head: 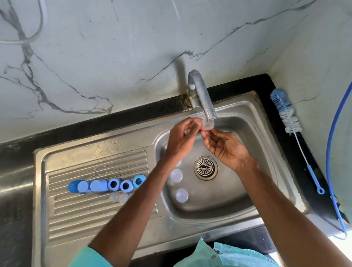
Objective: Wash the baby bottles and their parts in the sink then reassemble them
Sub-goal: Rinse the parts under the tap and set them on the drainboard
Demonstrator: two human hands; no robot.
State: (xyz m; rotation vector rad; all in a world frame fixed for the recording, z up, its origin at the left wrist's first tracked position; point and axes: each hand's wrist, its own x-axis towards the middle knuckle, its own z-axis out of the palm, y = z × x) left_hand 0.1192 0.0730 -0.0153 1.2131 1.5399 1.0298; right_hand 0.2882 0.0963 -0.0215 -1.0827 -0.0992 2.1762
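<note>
Right under the tap spout [207, 107], my left hand [182, 139] and my right hand [224, 148] together pinch a small clear bottle part [208, 125]. Two more clear parts [176, 175] [182, 195] lie on the left side of the sink basin [229, 200]. On the ribbed drainboard [93, 213] stands a row of blue caps [84, 186] and blue screw rings [126, 185], with blurred clear pieces [119, 197] just in front of them.
A blue and white bottle brush [290, 122] lies on the black counter right of the sink. A blue hose [331, 142] curves down the right wall. The drain strainer [205, 167] sits at the basin's middle.
</note>
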